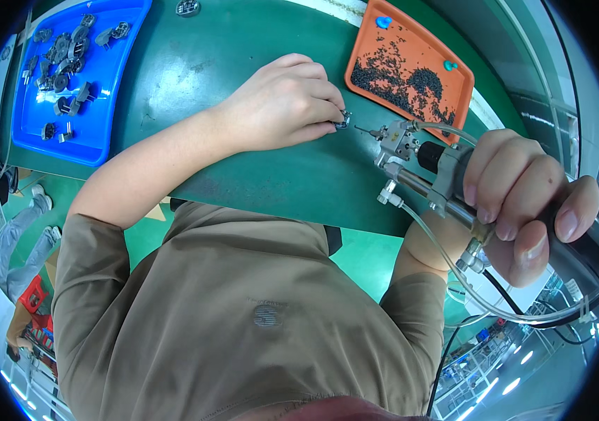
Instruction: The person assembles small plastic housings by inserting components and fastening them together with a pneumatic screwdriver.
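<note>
While the left hand pinches a small metal part against the green table, the right hand clenches a screwdriver; the part looks light, stiff, best held by its edges.

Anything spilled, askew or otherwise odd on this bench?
Nothing stands out. The small dark screws lie inside the orange tray, metal parts sit in the blue tray, the left hand pinches a small part, and the right hand grips the screwdriver tool.

Green work table. Blue tray of small metal parts at ten o'clock, orange tray of dark screws at one o'clock.
</note>
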{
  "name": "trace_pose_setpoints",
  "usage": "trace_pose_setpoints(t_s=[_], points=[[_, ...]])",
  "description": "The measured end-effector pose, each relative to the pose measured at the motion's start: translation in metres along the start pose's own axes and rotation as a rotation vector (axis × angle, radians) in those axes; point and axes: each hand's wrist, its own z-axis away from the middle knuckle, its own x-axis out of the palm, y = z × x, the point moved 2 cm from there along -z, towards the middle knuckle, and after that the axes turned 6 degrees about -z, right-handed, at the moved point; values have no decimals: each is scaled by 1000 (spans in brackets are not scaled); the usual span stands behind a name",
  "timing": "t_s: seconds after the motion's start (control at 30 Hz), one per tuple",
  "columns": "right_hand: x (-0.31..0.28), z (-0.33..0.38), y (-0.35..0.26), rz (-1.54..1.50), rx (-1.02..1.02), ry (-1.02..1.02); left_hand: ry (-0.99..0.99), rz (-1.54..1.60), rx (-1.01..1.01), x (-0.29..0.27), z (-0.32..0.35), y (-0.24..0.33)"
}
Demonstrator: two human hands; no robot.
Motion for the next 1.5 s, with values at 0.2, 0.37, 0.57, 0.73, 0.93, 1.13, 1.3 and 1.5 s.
trace_pose_setpoints(t_s=[0.2,0.37,0.57,0.73,0.93,1.13,1.3,1.5], points=[[10,0,12,-112,-136,-29,63,88,28,-2,-3,9],[11,0,9,-125,-154,-59,68,138,71,-1,-3,9],[15,-2,9,-122,-181,-124,39,181,44,1,-2,7],[10,4,10,-110,-192,-67,67,157,39,0,-3,6],[4,1,9,-49,-64,-31,56,82,-53,-5,-3,0],[5,-2,19,-53,-20,-66,2,61,-13,0,0,-1],[13,2,24,-59,-62,13,11,49,-16,1,0,-1],[10,3,27,-55,-65,13,19,43,-14,2,-1,-1]])
